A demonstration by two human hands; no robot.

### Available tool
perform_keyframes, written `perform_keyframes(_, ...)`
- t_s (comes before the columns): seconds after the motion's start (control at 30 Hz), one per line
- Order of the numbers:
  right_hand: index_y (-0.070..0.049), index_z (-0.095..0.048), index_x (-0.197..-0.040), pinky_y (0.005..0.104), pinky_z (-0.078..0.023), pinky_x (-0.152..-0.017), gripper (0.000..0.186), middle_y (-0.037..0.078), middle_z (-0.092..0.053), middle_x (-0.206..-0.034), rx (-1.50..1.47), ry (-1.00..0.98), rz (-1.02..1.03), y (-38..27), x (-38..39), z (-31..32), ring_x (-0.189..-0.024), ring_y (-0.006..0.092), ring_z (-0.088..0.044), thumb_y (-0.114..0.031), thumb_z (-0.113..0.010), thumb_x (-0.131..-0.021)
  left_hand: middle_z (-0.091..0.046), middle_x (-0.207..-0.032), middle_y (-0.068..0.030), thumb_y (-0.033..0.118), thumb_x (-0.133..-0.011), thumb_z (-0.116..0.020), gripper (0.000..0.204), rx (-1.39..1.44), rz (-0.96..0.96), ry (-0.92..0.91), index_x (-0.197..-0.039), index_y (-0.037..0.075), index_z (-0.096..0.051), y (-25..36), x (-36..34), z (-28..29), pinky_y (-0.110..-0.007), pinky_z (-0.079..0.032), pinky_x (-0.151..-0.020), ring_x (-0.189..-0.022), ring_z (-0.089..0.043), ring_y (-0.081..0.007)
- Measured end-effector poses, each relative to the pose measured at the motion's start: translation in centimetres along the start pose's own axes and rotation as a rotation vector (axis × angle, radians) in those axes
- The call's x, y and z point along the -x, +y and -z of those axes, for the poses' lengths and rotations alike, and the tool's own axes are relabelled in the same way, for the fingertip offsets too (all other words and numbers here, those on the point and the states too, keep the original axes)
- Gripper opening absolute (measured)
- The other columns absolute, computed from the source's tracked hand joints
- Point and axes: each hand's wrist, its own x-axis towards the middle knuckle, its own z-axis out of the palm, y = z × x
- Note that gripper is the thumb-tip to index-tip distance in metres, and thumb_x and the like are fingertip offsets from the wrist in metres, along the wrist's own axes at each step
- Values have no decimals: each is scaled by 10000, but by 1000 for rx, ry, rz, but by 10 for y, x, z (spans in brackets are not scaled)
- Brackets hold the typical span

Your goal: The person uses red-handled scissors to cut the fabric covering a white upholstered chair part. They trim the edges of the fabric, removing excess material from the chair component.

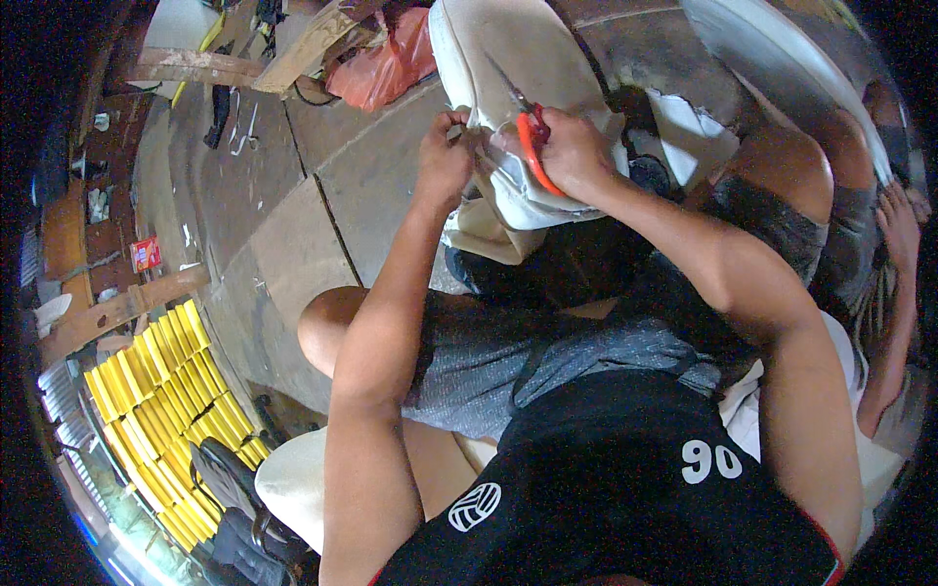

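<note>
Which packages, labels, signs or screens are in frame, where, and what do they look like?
Small red packet: far left, on a brown ledge; flat rectangle, red with a pale patch.
Orange-red plastic bag: top centre on the concrete floor, crumpled, by wooden planks.
Yellow packs: lower left, rows of narrow yellow blocks stacked side by side.
No signs or screens in view.

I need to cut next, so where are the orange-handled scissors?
In the head view, top centre: the orange-handled scissors are in the right hand, against the cream padded piece, with the left hand just beside.
</note>
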Motion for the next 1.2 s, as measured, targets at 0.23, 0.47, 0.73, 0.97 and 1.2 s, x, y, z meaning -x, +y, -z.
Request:
perform_keyframes(0.23,-6,-636,-923,406,-471,-669,174,170,-661,-795,-138,23,121,37,-24,-33,-705,249,-617,-175,-640,-884,-687,-914,-194,126,-855,-654,236,-259,-70,89,-1036,-23,-627,-2,6,1,-398,-515,-764,-836,-665,-281)
perform_keyframes(0.47,-12,-634,-916,437,-480,-681,158,192,-669,-816,-80,-31,190,26,-15,-27,-744,321,-652,-168,-622,-887,-665,-983,-250,212,-850,-670,260,-754,-356,211,-935,-33,-684,-6,-1,6,-473,-490,-857,-962,-626,-402)
perform_keyframes(0.73,-25,-649,-926,455,-491,-707,279,207,-681,-857,115,104,96,42,-43,-3,-812,368,-660,-301,-667,-893,-676,-922,-236,180,-871,-648,226,-573,-331,193,-990,-11,-666,-6,-5,8,-425,-519,-782,-877,-669,-366)
perform_keyframes(0.97,-10,-628,-801,369,-425,-588,539,97,-593,-614,-144,-99,9,13,-10,4,-582,224,-557,-542,-683,-873,-680,-791,-181,167,-881,-650,231,-375,-132,122,-1040,-1,-641,-4,-7,13,-380,-519,-702,-750,-690,-290)
perform_keyframes(1.2,-19,-597,-928,252,-392,-364,727,-41,-416,-522,-820,-546,-396,-5,32,-5,-414,77,-458,-739,-504,-877,-670,-772,-137,202,-890,-654,227,-300,-189,71,-982,-4,-626,-6,-5,14,-350,-500,-674,-691,-638,-213)
